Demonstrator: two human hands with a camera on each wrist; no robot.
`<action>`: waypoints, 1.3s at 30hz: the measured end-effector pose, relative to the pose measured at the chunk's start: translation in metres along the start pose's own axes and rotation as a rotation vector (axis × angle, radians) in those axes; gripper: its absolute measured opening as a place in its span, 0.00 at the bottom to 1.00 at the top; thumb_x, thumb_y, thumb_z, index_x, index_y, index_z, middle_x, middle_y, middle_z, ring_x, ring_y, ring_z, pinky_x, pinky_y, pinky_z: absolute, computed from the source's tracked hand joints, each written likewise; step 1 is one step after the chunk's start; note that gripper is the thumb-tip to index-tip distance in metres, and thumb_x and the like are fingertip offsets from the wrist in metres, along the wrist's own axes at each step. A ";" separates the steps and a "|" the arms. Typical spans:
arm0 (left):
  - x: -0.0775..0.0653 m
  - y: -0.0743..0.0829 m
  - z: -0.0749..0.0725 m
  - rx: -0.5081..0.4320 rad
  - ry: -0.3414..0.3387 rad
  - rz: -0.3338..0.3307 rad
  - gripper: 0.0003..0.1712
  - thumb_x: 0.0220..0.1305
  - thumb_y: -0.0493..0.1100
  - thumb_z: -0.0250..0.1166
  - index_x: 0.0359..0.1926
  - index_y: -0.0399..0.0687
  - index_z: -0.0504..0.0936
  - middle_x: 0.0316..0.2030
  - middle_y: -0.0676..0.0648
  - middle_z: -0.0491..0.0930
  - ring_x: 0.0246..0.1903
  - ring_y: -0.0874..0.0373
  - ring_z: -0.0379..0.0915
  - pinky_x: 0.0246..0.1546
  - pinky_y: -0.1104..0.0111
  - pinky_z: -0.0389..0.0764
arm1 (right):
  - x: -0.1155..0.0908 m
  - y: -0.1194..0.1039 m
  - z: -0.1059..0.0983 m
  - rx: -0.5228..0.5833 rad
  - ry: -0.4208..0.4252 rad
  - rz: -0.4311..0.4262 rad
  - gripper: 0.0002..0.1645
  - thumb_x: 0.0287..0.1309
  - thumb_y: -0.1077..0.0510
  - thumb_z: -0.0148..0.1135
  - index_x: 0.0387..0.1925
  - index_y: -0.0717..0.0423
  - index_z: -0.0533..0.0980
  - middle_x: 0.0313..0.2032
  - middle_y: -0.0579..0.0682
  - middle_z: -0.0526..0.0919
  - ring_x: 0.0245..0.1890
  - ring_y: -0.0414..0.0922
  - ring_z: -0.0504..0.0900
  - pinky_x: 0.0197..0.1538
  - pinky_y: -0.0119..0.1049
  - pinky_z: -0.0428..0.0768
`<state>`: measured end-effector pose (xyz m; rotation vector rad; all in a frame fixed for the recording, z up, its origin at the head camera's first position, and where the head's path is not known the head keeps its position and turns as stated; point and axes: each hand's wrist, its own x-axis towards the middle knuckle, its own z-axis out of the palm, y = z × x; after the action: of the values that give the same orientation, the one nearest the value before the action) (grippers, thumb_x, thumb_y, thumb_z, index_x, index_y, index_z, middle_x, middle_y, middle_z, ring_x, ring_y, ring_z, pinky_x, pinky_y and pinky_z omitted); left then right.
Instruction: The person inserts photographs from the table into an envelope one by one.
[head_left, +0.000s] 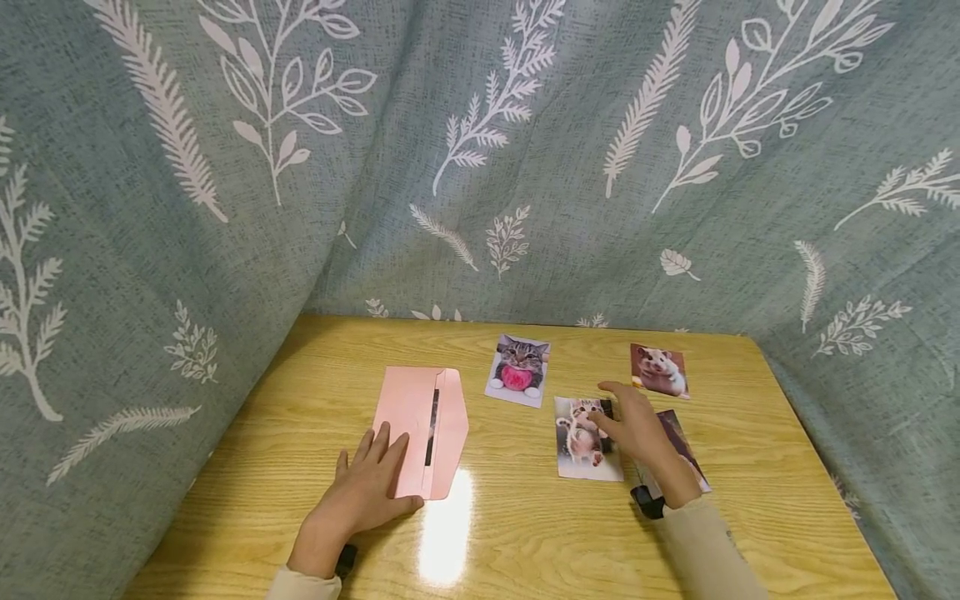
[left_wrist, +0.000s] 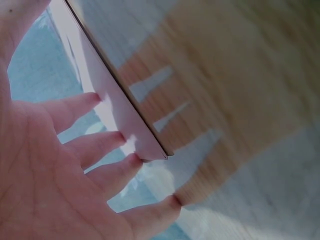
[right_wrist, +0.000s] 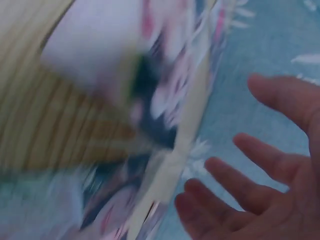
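Observation:
A pink envelope (head_left: 401, 396) lies on the table with its flap spread to the right, and a dark strip shows along its opening. My left hand (head_left: 360, 493) rests on its lower left part, fingers spread and thumb near the bottom edge. In the left wrist view, fingertips (left_wrist: 117, 137) touch the envelope while another reaches the wood beside it. Over a photo card of a light, furry animal (head_left: 579, 442) hovers my right hand (head_left: 639, 427), fingers loosely bent and holding nothing. In the right wrist view, a gap separates that hand from the blurred cards.
A cat photo card (head_left: 517, 371) with a pink heart lies back at the middle. The hamster photo card (head_left: 660, 371) lies back right, and another dark card (head_left: 681, 437) is partly hidden under my right wrist. Patterned cloth (head_left: 480, 167) surrounds the wooden table (head_left: 517, 533).

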<state>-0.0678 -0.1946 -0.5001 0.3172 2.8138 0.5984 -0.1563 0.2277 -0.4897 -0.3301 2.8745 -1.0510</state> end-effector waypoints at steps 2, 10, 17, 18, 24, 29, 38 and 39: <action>0.000 0.000 0.000 -0.001 -0.001 -0.002 0.57 0.57 0.65 0.72 0.77 0.44 0.58 0.76 0.31 0.45 0.74 0.31 0.38 0.62 0.27 0.44 | 0.001 0.007 -0.004 -0.072 -0.034 0.010 0.37 0.66 0.56 0.65 0.69 0.69 0.64 0.65 0.71 0.67 0.65 0.71 0.62 0.60 0.68 0.65; 0.000 -0.002 0.000 0.006 -0.004 0.000 0.57 0.57 0.66 0.71 0.77 0.44 0.58 0.76 0.31 0.45 0.74 0.31 0.37 0.62 0.27 0.44 | 0.006 0.027 -0.006 -0.206 -0.140 0.042 0.46 0.64 0.48 0.68 0.71 0.70 0.61 0.69 0.75 0.59 0.68 0.73 0.56 0.62 0.70 0.61; 0.002 -0.003 -0.001 0.008 0.004 0.011 0.56 0.58 0.65 0.71 0.77 0.43 0.58 0.76 0.31 0.45 0.74 0.31 0.37 0.62 0.27 0.44 | 0.007 0.029 -0.005 -0.259 -0.156 0.045 0.45 0.63 0.46 0.68 0.70 0.69 0.63 0.69 0.76 0.58 0.67 0.75 0.56 0.62 0.71 0.60; 0.002 -0.002 -0.001 0.007 0.007 0.011 0.56 0.58 0.65 0.71 0.77 0.43 0.58 0.76 0.31 0.45 0.74 0.31 0.37 0.62 0.27 0.44 | 0.007 0.029 -0.005 -0.258 -0.153 0.044 0.44 0.63 0.47 0.68 0.69 0.70 0.64 0.68 0.76 0.58 0.67 0.75 0.56 0.62 0.71 0.60; 0.002 -0.002 -0.001 0.004 0.006 0.012 0.56 0.58 0.64 0.71 0.77 0.43 0.58 0.76 0.31 0.45 0.74 0.31 0.37 0.62 0.27 0.44 | 0.007 0.029 -0.004 -0.220 -0.122 0.035 0.40 0.61 0.50 0.70 0.65 0.70 0.68 0.65 0.74 0.65 0.64 0.73 0.63 0.59 0.68 0.66; 0.000 -0.001 -0.001 0.003 0.000 0.012 0.56 0.57 0.65 0.71 0.77 0.43 0.58 0.76 0.30 0.46 0.74 0.31 0.38 0.62 0.27 0.45 | 0.008 0.029 -0.003 -0.166 -0.063 0.053 0.30 0.61 0.57 0.70 0.59 0.70 0.71 0.56 0.70 0.71 0.54 0.66 0.73 0.51 0.61 0.74; 0.002 -0.003 0.002 0.006 -0.005 0.011 0.57 0.57 0.66 0.71 0.77 0.43 0.57 0.76 0.31 0.44 0.74 0.31 0.37 0.61 0.26 0.45 | 0.011 0.030 -0.005 0.004 0.022 0.087 0.14 0.66 0.62 0.64 0.50 0.66 0.75 0.43 0.64 0.79 0.39 0.59 0.81 0.38 0.51 0.80; 0.002 -0.003 0.002 0.008 -0.004 0.010 0.57 0.57 0.66 0.71 0.77 0.43 0.57 0.76 0.31 0.45 0.74 0.31 0.37 0.61 0.26 0.45 | 0.011 0.028 -0.006 0.036 0.030 0.099 0.13 0.67 0.61 0.63 0.49 0.64 0.75 0.43 0.63 0.79 0.40 0.60 0.82 0.39 0.50 0.81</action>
<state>-0.0698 -0.1960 -0.5040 0.3332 2.8126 0.5886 -0.1727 0.2502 -0.5031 -0.1702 2.8609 -1.0976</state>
